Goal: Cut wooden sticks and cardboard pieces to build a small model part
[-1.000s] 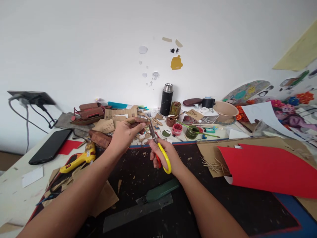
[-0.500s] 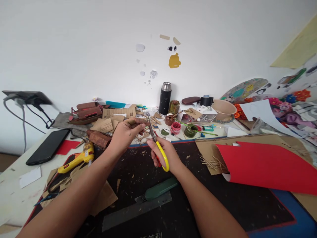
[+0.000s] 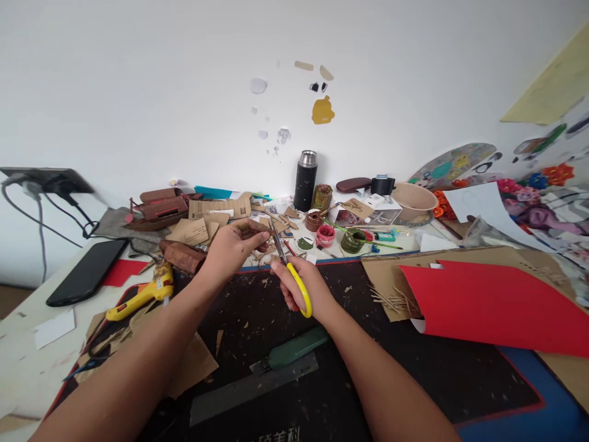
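Yellow-handled scissors (image 3: 300, 287) are in my right hand (image 3: 307, 285), its fingers wrapped round the handles. The metal blades point up and away, close to the fingertips of my left hand (image 3: 234, 244). That hand is closed in a pinch, thumb against fingers; whatever small piece is between them I cannot make out. Both hands are above the far edge of a black cutting mat (image 3: 257, 307). Below them lie a green utility knife (image 3: 297, 348) and a clear ruler (image 3: 248, 393).
At left are a yellow glue gun (image 3: 140, 298), a black phone (image 3: 87, 273) and cardboard scraps (image 3: 196, 365). Paint jars (image 3: 352, 241) and a black flask (image 3: 305, 184) stand behind. Red paper (image 3: 488, 307) lies on cardboard at right, beside several thin sticks (image 3: 391, 301).
The view has shifted slightly. The scissors have turned a little in my right hand, and the red handle loop seen before is now hidden. My left hand keeps its pinch.
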Action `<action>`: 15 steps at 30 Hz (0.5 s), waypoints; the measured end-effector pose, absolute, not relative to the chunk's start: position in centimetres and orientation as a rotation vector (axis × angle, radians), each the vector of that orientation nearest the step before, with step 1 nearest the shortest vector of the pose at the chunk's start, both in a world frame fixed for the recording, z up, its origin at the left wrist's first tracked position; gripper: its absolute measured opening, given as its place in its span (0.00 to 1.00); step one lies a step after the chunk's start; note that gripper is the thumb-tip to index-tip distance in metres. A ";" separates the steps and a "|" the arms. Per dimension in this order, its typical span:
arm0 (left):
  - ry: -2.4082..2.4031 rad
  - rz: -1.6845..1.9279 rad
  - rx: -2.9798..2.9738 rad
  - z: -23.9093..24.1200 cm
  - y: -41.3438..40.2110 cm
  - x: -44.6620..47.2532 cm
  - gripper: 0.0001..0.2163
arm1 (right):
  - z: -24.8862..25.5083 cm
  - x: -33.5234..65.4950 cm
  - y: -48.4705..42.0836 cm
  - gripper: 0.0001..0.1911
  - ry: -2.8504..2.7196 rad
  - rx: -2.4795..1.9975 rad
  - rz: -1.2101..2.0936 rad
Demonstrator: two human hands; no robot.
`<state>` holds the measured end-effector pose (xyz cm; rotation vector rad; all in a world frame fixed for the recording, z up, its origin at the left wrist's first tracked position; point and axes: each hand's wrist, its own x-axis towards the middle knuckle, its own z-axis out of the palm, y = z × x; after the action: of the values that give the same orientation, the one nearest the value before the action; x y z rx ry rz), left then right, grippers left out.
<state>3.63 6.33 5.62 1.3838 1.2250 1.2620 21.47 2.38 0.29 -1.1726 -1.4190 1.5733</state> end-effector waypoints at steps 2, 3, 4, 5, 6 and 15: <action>1.235 1.256 1.378 5.6 6.4 3.7 0.18 | 0.0 21.4 2.4 0.25 -1.420 -1.194 1.566; 1.241 1.255 1.377 5.6 6.4 3.7 0.18 | -0.2 21.4 2.5 0.25 -1.423 -1.201 1.556; 1.248 1.254 1.379 5.6 6.5 3.7 0.18 | -0.5 21.4 2.5 0.25 -1.430 -1.210 1.539; 1.254 1.251 1.383 5.6 6.5 3.7 0.18 | -0.8 21.4 2.6 0.24 -1.440 -1.219 1.516; 1.260 1.248 1.387 5.6 6.5 3.7 0.18 | -1.1 21.4 2.6 0.24 -1.455 -1.228 1.491; 1.184 1.280 1.281 4.6 6.9 3.3 0.19 | -1.0 21.3 2.7 0.25 -1.418 -1.160 1.477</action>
<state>3.26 6.85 4.62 1.2815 1.1842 1.2798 21.29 2.68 -1.04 -1.1597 -1.4184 1.4766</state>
